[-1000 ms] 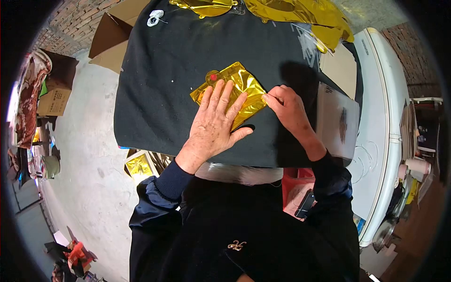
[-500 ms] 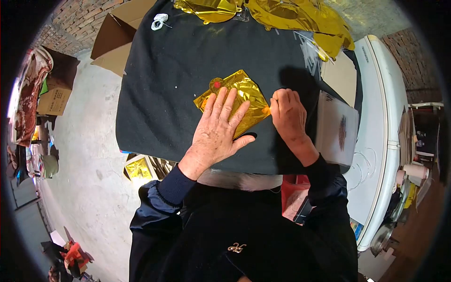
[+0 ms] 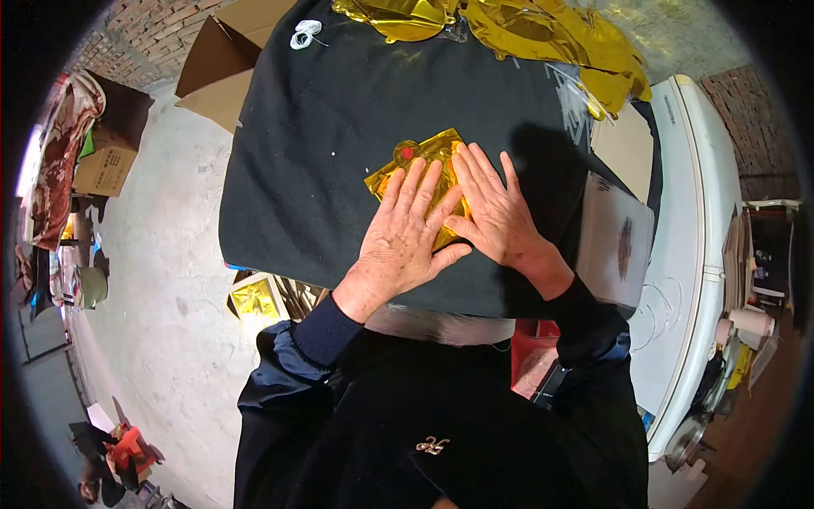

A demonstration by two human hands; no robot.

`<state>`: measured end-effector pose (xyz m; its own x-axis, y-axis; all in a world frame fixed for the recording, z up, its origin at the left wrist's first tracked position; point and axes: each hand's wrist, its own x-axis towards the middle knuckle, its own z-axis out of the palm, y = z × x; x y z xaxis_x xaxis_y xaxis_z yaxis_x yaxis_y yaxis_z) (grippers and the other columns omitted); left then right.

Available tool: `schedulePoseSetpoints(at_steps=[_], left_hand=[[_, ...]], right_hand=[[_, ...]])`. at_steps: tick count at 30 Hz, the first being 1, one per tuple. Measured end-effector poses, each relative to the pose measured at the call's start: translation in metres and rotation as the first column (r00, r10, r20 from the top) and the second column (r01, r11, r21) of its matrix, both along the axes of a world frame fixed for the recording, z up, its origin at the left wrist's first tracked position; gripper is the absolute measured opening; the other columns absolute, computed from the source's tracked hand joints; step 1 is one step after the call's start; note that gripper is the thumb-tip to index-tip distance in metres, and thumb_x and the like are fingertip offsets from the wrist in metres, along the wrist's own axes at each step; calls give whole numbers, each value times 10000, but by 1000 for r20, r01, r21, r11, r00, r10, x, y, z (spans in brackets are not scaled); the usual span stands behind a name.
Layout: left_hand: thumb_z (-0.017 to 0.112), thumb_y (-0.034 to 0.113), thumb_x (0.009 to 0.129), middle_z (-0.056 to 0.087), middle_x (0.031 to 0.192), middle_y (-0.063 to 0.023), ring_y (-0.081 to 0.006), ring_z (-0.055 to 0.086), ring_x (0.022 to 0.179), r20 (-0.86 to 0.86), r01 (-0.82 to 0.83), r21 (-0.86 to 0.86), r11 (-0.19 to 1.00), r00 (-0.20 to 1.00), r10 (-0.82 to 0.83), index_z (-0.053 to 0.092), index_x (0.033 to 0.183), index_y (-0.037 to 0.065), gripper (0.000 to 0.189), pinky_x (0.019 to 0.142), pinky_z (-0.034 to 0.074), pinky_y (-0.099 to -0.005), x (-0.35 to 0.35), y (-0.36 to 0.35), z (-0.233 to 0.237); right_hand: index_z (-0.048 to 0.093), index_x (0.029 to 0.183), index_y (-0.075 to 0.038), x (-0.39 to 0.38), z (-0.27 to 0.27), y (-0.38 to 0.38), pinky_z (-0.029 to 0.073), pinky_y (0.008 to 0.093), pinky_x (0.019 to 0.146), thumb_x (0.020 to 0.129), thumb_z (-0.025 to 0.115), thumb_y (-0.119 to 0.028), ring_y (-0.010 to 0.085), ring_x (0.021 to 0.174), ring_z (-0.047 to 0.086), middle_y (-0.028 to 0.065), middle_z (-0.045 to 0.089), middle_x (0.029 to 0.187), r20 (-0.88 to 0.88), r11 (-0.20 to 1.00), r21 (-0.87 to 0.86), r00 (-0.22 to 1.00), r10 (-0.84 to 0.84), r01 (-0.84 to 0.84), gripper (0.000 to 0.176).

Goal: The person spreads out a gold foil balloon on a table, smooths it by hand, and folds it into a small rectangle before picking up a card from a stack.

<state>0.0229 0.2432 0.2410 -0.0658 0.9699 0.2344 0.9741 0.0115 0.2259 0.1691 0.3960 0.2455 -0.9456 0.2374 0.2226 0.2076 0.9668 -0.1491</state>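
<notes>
A folded piece of gold foil (image 3: 439, 148), which looks like a flat foil balloon, lies on the black cloth of the table (image 3: 297, 187). At its upper left is a round tab with a red spot (image 3: 407, 153). My left hand (image 3: 398, 242) rests flat on the foil's left and lower part, fingers spread. Flat against its right side lies my right hand (image 3: 502, 212), fingers stretched out and thumb close to the left fingers. Both palms hide much of the foil, and neither hand grips anything.
More gold foil pieces (image 3: 551, 34) lie along the far edge, near a coil of white string (image 3: 306, 34). Thin white sticks (image 3: 574, 106) and a clear plastic pack (image 3: 617, 242) are on the right. Beyond stands a white appliance (image 3: 691, 254); an open cardboard box (image 3: 216, 72) is at far left.
My right hand has opened from a pinch at the foil's right corner and moved left to lie flat on it. My left hand remains spread on the foil. The whole view has shifted slightly.
</notes>
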Motion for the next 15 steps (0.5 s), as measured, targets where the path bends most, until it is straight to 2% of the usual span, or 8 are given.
schedulePoseSetpoints(at_steps=[6, 11, 15], left_hand=[[454, 681, 985, 367, 1594, -226, -368, 287, 1524, 18, 6, 88, 996, 1000, -7, 372, 1579, 79, 850, 1260, 195, -537, 0, -2, -2], [434, 697, 988, 357, 1603, -227, -372, 280, 1530, -9, -4, 103, 995, 1000, 5, 375, 1579, 70, 863, 1264, 189, -527, 1, -2, -5], [418, 715, 988, 346, 1609, -237, -376, 271, 1537, -2, -4, 90, 996, 1000, 4, 358, 1583, 53, 893, 1267, 192, -521, 2, -2, -5]], right_hand=[[366, 1553, 56, 1, -6, 0, 68, 602, 1249, 1005, 510, -570, 328, 1570, 232, 219, 332, 1644, 33, 1000, 15, 999, -17, 16, 845], [351, 1570, 31, 0, -6, 1, 37, 598, 1254, 1004, 507, -573, 315, 1583, 187, 197, 286, 1669, 76, 1000, 3, 997, -24, 24, 842], [312, 1578, 50, -1, 9, -5, 60, 592, 1257, 1021, 483, -565, 333, 1578, 196, 217, 290, 1661, 48, 991, 130, 998, -44, 38, 847]])
